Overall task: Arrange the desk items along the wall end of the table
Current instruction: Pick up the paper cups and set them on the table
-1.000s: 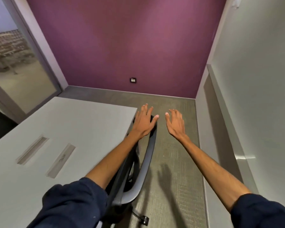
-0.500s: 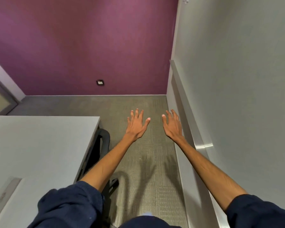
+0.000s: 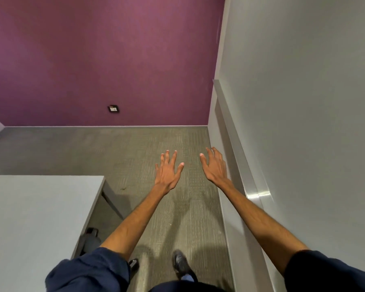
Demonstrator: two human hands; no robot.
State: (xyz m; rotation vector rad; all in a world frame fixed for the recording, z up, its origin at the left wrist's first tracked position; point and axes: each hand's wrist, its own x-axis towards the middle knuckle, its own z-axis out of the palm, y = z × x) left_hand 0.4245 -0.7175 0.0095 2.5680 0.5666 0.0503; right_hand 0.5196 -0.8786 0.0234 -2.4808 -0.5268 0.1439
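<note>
Stepping past the surface's (image 3: 40, 218) corner, the person is nearing the purple wall (image 3: 93, 60). Left hand (image 3: 167, 173) and right hand (image 3: 215, 170) are hovering, fingers spread, empty.

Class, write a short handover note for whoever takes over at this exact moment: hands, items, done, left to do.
Left hand: open, fingers spread, holding nothing, above the carpet.
Right hand: open, holding nothing, beside the grey wall rail.
Desk items: none in view; only a corner of the table shows, lower left.
Done: nothing visible.
Left: probably face the table and line items up.
</note>
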